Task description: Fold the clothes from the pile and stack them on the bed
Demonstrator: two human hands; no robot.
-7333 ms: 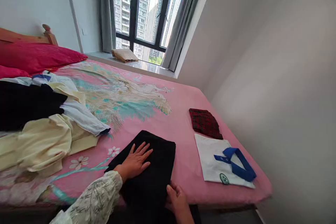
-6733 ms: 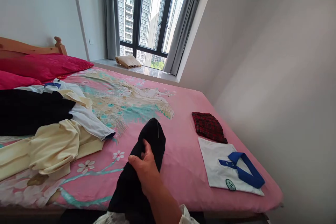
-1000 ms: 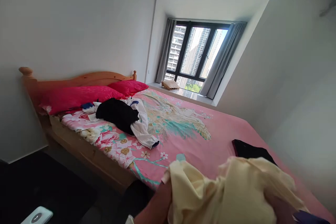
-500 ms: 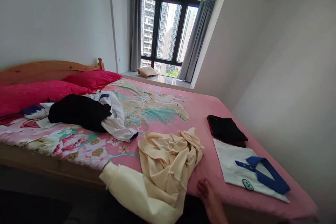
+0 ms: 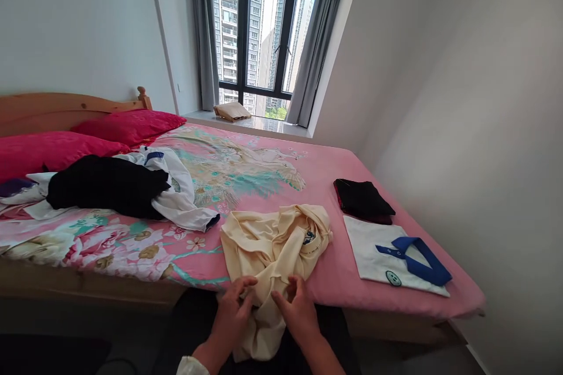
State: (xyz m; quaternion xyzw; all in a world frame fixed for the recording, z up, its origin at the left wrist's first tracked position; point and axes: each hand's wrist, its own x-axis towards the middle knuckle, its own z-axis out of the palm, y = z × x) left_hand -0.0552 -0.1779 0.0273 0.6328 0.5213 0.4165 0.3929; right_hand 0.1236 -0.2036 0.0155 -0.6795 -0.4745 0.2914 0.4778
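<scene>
Bed (image 5: 338, 281), pink flowered sheet, wooden headboard; fills most of the view.
Window (image 5: 259, 35), dark frame, grey curtains either side; a tan bundle on the sill.
Red pillows (image 5: 127, 126), two, at the headboard.
Heap of clothes (image 5: 109, 187), black and white, unfolded, left part of the bed.
Cream garment (image 5: 275, 240), crumpled, at the near edge of the bed, its lower end hanging over the side.
White shirt (image 5: 387, 252), blue collar, folded flat, right side of the bed.
Black garment (image 5: 363, 199), folded, just beyond the white shirt, on a red plaid piece.
Left hand (image 5: 233, 313), fingers curled, pinching the hanging cream cloth.
Right hand (image 5: 299, 310), fingers bent, gripping the same cloth just beside the left.
</scene>
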